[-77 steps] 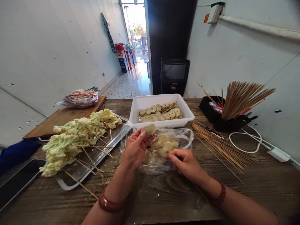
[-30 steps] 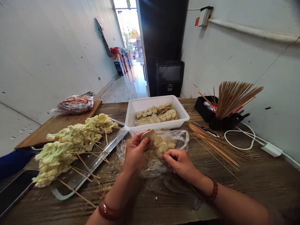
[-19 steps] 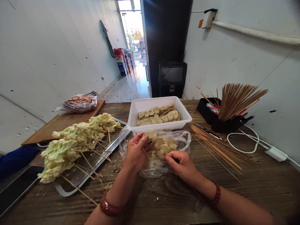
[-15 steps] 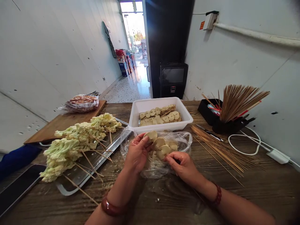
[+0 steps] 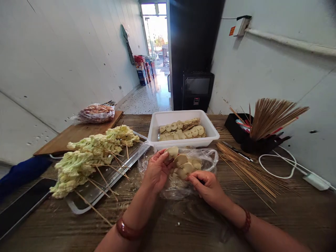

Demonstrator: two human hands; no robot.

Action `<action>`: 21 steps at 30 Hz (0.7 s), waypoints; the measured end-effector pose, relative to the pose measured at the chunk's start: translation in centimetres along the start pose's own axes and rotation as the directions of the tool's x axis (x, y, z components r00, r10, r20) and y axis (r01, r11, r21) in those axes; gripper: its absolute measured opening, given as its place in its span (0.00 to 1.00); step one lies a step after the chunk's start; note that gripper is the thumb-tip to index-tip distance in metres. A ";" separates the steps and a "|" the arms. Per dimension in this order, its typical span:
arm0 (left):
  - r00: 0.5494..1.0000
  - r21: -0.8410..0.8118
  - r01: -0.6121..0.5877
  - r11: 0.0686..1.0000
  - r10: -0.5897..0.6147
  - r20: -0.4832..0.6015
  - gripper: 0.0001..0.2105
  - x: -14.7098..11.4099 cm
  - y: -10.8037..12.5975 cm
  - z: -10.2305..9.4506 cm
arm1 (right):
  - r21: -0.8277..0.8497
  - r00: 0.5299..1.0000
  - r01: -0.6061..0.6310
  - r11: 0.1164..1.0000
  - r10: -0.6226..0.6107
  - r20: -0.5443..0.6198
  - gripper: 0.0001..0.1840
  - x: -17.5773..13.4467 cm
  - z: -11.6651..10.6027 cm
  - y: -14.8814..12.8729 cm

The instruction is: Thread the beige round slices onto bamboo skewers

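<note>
Left hand pinches one pale slice, right hand pinches overlapping slices at their near-right end, the row slanting far-left toward that single slice, over a clear bag, white tub beyond.

Left hand bare; reddish-brown bangle round forearm: broad, smooth, rounded band, glossy, pale highlights along curve. Right hand bare too; bracelet at wrist: dark red, small round beads strung close, narrower than bangle. Beads too small from here for finer detail. Both forearms uncovered as far as seen.
</note>
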State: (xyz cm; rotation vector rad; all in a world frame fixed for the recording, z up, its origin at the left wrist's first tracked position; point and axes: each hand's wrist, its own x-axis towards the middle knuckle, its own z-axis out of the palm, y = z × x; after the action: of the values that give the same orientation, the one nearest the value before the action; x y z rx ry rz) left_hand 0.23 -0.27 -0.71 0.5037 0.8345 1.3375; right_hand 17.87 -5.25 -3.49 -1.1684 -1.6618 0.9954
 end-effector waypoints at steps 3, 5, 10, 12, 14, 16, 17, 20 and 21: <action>1.000 -0.013 0.000 1.000 0.000 -0.005 0.10 0.0 -0.1 0.0 | 0.003 1.000 0.007 1.000 -0.007 0.001 0.25 0.0 0.0 0.1; 1.000 -0.019 0.002 1.000 -0.002 -0.007 0.11 0.0 -0.1 0.0 | 0.005 1.000 0.010 1.000 -0.010 0.005 0.25 0.0 0.0 0.1; 1.000 -0.035 0.015 0.999 -0.015 -0.020 0.10 0.0 -0.2 0.1 | 0.001 1.000 0.011 1.000 -0.011 0.009 0.25 0.0 0.0 0.2; 1.000 -0.039 0.016 0.999 -0.016 -0.021 0.09 -0.1 -0.2 0.2 | -0.004 1.000 0.011 1.000 -0.011 0.010 0.25 0.0 0.0 0.2; 1.000 -0.033 0.018 0.999 -0.018 -0.020 0.08 -0.1 -0.2 0.3 | -0.006 1.000 0.011 1.000 -0.011 0.007 0.24 -0.1 0.0 0.3; 1.000 -0.022 0.019 1.000 -0.020 -0.019 0.08 -0.1 -0.2 0.4 | -0.006 1.000 0.012 1.000 -0.012 0.006 0.23 -0.1 0.0 0.2; 1.000 -0.016 0.019 1.000 -0.019 -0.019 0.08 -0.1 -0.1 0.4 | -0.005 1.000 0.012 1.000 -0.012 0.007 0.22 -0.1 0.0 0.2; 1.000 -0.006 0.009 1.000 -0.010 -0.016 0.08 -0.2 -0.2 0.5 | -0.004 1.000 0.003 1.000 -0.003 0.007 0.22 0.0 -0.1 0.1; 1.000 -0.003 0.004 1.000 -0.004 -0.015 0.09 -0.2 -0.2 0.5 | 0.000 1.000 -0.002 1.000 0.002 0.006 0.23 0.0 -0.1 0.0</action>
State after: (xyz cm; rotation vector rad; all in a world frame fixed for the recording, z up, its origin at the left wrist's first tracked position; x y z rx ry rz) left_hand 0.78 -0.40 -0.52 0.4905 0.8454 1.3401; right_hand 17.92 -5.24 -3.46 -1.1689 -1.6660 1.0014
